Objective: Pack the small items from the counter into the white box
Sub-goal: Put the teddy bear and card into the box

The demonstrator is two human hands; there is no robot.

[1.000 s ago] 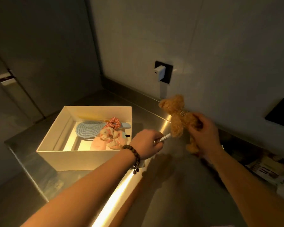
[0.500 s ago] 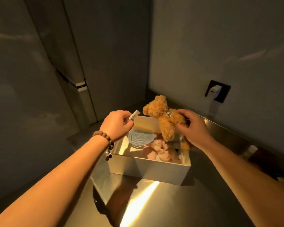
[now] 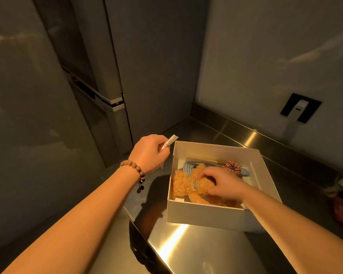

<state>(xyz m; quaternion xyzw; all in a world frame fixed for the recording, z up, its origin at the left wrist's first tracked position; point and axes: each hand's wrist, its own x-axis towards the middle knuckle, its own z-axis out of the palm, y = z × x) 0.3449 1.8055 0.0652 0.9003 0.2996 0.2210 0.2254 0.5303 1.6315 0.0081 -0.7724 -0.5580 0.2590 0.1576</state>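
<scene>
two hands are at work over the steel counter (image 3: 196, 252), near its left edge, where the white box (image 3: 206, 214) stands. my right hand (image 3: 224, 182) reaches inside the box, fingers curled onto the teddy bear (image 3: 188, 184), which lies against the box's near-left corner, over the other contents. my left hand (image 3: 151, 153) hangs just outside the box's far-left corner, pinching a small white tube (image 3: 169, 144) whose flat end points up and toward the box. a blue hairbrush (image 3: 190, 166) lies partly under the bear; a red checked scrunchie (image 3: 233, 166) sits by the far-right wall. step in hand, as i judge it: seating the bear. the next move calls for letting go of the bear, drawing my right hand clear, then carrying the tube over the left wall and dropping it into a free gap. dim objects remain at the counter's right edge, too dark to identify.
</scene>
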